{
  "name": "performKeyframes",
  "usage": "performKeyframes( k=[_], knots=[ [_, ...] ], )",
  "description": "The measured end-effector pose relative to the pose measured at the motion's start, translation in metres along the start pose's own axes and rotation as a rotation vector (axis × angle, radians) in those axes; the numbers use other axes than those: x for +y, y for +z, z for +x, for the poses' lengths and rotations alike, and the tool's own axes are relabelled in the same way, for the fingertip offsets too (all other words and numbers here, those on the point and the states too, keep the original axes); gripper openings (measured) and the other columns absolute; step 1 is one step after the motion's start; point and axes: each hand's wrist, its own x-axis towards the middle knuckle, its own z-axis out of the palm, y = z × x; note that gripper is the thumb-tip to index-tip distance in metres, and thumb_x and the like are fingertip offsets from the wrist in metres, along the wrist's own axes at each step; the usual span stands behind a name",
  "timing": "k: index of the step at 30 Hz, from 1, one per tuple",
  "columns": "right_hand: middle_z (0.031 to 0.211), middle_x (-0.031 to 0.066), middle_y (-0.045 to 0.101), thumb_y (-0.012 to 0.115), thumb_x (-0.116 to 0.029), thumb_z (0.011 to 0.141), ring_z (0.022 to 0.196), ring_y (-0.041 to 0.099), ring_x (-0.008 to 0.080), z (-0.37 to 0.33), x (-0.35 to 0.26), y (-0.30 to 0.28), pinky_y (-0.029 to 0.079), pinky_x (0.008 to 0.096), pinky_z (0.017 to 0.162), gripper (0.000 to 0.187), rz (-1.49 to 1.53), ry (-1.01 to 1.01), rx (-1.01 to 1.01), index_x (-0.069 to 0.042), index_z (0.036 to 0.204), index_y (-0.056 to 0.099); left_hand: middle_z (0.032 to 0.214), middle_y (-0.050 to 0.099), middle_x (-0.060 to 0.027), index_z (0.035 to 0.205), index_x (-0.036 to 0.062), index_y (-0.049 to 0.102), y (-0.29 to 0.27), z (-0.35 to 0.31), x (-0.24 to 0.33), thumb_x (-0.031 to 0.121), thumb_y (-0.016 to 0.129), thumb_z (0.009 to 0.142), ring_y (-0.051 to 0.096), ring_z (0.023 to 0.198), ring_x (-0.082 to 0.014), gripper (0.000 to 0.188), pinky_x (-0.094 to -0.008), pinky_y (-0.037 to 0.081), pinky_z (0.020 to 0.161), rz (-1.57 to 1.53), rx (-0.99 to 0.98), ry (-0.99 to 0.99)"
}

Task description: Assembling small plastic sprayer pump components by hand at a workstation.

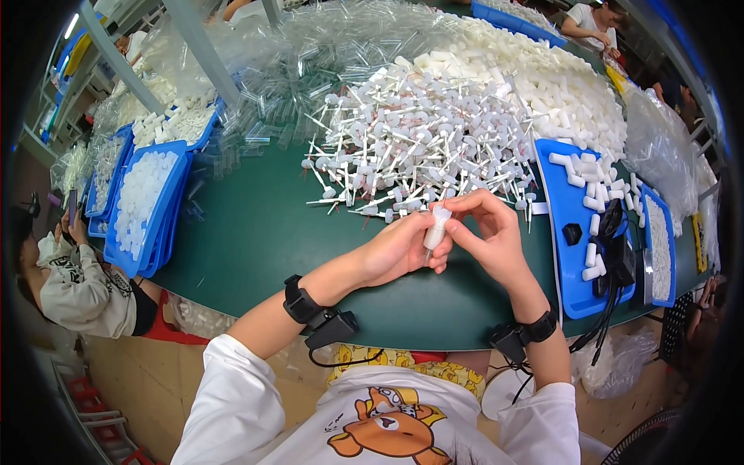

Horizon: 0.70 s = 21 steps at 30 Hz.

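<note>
Just in front of the near edge of a heap of thin white stick parts with pale grey caps (pixel 418 143), my two hands meet. My left hand (pixel 391 252) is closed round a small white plastic cylinder with a translucent top (pixel 435 235); a thin stem shows below it. The fingertips of my right hand (pixel 496 236) pinch the upper end of the same piece. Fingers partly cover it, so how its parts fit together is hidden. Black straps with small boxes are on both my wrists.
Clear plastic tubes (pixel 283 81) heap at the back left, white cylinders (pixel 566 93) at the back right. A blue tray (pixel 575 298) on the right holds cylinders, black devices and cables (pixel 620 263). Stacked blue trays (pixel 174 205) stand left on the green table (pixel 232 248). Other people sit around.
</note>
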Motion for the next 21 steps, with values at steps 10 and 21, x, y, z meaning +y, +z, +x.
performKeyframes(
  k=[10, 21],
  knots=[
    [0.097, 0.0119, 0.063, 0.063, -0.002, 0.078, 0.092, 0.057, 0.0159, -0.0001, 0.0034, 0.0034, 0.043, 0.0301, 0.085, 0.012, -0.012, -0.029, -0.016, 0.001, 0.088, 0.058, 0.071, 0.044, 0.0003, 0.105, -0.0002, 0.049, -0.0017, -0.0005, -0.0036, 0.024, 0.033, 0.096, 0.041, 0.063, -0.01, 0.031, -0.0282, 0.04, 0.065, 0.066, 0.066, 0.047],
    [0.092, 0.012, 0.064, 0.063, -0.002, 0.078, 0.088, 0.059, 0.0196, 0.0018, 0.0021, 0.0066, 0.044, 0.0313, 0.082, 0.007, -0.264, -0.136, -0.014, 0.001, 0.082, 0.058, 0.069, 0.044, -0.0001, 0.095, 0.0075, 0.046, -0.0009, -0.0021, 0.005, 0.028, 0.031, 0.093, 0.042, 0.063, -0.01, 0.026, -0.0276, 0.038, 0.066, -0.056, 0.051, 0.033]
  ],
)
